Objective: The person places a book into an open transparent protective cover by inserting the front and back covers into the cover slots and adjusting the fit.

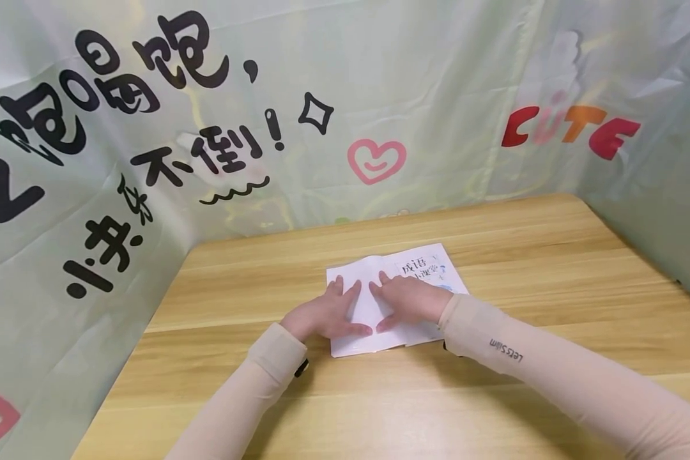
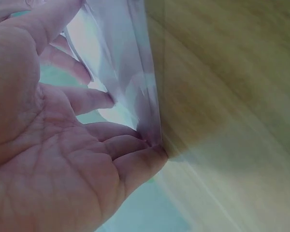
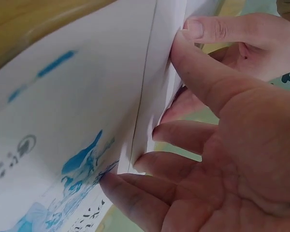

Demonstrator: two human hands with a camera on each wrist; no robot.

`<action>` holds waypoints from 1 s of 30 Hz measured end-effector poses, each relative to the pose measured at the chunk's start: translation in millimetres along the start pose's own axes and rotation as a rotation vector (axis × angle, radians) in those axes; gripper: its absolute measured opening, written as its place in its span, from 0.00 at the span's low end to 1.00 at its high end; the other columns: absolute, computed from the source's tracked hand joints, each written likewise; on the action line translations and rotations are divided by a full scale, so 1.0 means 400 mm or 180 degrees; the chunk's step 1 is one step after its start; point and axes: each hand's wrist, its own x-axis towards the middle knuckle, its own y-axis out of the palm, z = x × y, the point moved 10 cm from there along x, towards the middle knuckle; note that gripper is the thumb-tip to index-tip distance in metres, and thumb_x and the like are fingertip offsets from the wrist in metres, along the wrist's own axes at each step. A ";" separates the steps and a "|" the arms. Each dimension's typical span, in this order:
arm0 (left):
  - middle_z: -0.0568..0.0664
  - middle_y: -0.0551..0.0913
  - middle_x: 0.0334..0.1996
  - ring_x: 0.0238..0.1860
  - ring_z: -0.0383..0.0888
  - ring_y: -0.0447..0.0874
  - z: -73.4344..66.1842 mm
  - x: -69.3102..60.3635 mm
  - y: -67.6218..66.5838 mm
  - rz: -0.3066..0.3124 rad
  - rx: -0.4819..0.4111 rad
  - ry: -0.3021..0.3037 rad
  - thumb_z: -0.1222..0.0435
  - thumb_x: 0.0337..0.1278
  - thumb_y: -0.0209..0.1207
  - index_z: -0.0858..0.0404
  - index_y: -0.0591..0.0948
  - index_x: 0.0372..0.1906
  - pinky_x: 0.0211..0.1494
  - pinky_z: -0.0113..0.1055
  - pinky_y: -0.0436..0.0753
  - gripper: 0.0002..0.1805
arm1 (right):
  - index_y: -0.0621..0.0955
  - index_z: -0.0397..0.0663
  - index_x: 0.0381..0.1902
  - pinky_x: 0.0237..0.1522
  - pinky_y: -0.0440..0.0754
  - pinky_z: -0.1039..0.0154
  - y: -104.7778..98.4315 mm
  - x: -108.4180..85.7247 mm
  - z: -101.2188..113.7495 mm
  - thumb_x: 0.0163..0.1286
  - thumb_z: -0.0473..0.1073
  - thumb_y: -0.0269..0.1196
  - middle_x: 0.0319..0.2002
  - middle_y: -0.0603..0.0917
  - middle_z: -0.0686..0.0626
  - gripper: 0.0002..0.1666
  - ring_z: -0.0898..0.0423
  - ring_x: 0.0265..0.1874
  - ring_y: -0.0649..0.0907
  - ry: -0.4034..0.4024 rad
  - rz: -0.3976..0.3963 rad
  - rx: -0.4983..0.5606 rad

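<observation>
An open book [image 1: 345, 345] lies on the wooden table, its right page showing large Chinese characters and blue artwork. On the left page rests my left hand [image 1: 330, 313], fingers spread and thumb pointing toward the spine. My right hand [image 1: 411, 300] presses near the inner edge of the right page, partly covering the print. The two thumbs almost meet close to the middle fold. In the left wrist view, my fingertips touch the glossy page [image 2: 121, 53] near its edge. The right wrist view shows the printed page [image 3: 92, 96] with my fingertips along the fold.
The wooden table [image 1: 236, 287] extends around the book on all sides. Behind and beside it hangs a pale cloth [image 1: 437, 76] with black Chinese characters, a pink heart and the word CUTE. Beige sleeves [image 1: 529, 358] cover both forearms.
</observation>
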 end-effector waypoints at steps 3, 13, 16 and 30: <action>0.70 0.42 0.87 0.89 0.65 0.42 0.003 -0.001 0.001 0.0047 -0.0014 0.0004 0.38 0.71 0.63 0.57 0.50 0.89 0.86 0.60 0.60 0.56 | 0.66 0.33 0.81 0.79 0.69 0.35 0.000 0.003 0.003 0.70 0.57 0.74 0.81 0.59 0.24 0.54 0.26 0.76 0.71 -0.0017 -0.0014 -0.0028; 0.68 0.36 0.88 0.89 0.63 0.35 0.019 0.012 -0.003 0.0177 -0.0151 0.0118 0.40 0.71 0.64 0.56 0.48 0.89 0.88 0.59 0.55 0.55 | 0.66 0.32 0.81 0.79 0.68 0.36 -0.004 0.006 0.003 0.71 0.59 0.73 0.81 0.59 0.24 0.54 0.27 0.77 0.71 0.0058 0.0010 -0.0017; 0.69 0.35 0.88 0.89 0.63 0.34 0.016 0.010 -0.005 0.0199 -0.0180 0.0138 0.41 0.72 0.64 0.57 0.48 0.89 0.89 0.58 0.53 0.55 | 0.66 0.33 0.81 0.80 0.67 0.36 -0.013 -0.002 -0.009 0.71 0.59 0.73 0.81 0.61 0.26 0.54 0.29 0.78 0.70 0.0110 0.0006 0.0117; 0.65 0.33 0.88 0.90 0.60 0.33 0.014 0.013 0.002 0.0201 -0.0143 0.0069 0.40 0.70 0.65 0.55 0.46 0.89 0.90 0.55 0.52 0.57 | 0.87 0.39 0.55 0.52 0.85 0.43 -0.109 -0.036 -0.248 0.60 0.53 0.81 0.46 0.90 0.43 0.32 0.47 0.43 0.85 0.0548 -0.0336 -0.0065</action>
